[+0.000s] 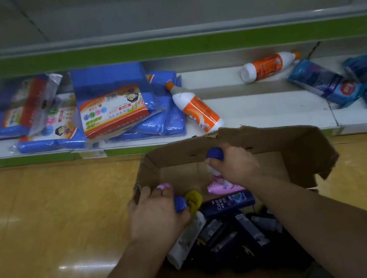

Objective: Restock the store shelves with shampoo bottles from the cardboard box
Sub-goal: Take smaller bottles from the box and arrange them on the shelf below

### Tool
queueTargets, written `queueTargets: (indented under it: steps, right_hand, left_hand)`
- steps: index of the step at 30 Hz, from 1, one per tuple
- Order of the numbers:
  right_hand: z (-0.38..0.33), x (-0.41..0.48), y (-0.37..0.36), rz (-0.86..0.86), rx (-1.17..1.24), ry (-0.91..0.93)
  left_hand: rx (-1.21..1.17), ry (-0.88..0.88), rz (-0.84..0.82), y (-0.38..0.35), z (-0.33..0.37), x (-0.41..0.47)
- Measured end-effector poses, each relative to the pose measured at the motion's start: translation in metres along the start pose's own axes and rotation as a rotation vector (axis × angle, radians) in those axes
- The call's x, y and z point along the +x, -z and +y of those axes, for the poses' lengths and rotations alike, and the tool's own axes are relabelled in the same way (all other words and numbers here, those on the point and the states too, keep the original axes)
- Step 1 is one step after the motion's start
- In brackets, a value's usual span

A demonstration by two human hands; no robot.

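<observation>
The cardboard box (294, 146) stands open on the yellow wooden floor (48, 213), just in front of the lowest shelf (255, 109). Its brown flaps are torn and bent, mostly on the far and right edges. Inside the box many shampoo bottles lie in a heap, most of them dark and difficult to tell apart in the shadow at the near end.

The right hand (236, 167) is over the far part of the box and is closed around a pale bottle with a blue cap (215, 154). The cap points up, above the fingers, and the body below the hand shows white with some pink print. Just under this bottle, on the box floor, lies a pink bottle (224, 188).

The left hand (157, 213) is at the left wall of the box. It grasps a bottle whose blue cap (180, 204) comes out between the thumb and the fingers; the white body (188, 240) seems to go on under the palm toward the near side of the box, though I cannot tell for sure that it is the same bottle. A small pink cap (164, 185) shows beyond the fingers, and a yellow cap (193, 198) lies just right of the blue one. Next to that, near the box's middle, a dark blue bottle with "CLEAR" (228, 201) on it lies on its side.

On the shelf beyond the box lie two white-and-orange bottles (197, 108), blue packets (113, 103) to the left, and blue packs (325, 82) to the right.
</observation>
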State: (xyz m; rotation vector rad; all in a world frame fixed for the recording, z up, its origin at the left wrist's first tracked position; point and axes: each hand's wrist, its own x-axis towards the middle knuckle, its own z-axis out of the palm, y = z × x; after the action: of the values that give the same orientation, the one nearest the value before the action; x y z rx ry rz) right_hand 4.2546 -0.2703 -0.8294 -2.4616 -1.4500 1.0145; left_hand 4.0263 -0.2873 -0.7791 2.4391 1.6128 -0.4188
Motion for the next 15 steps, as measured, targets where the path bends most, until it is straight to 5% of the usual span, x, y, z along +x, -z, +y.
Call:
queueTargets:
  steps: [15]
  right_hand:
    - [0.016, -0.015, -0.029, -0.14, 0.052, -0.037]
  left_hand:
    - [-0.19, -0.146, -0.172, -0.036, 0.037, 0.017]
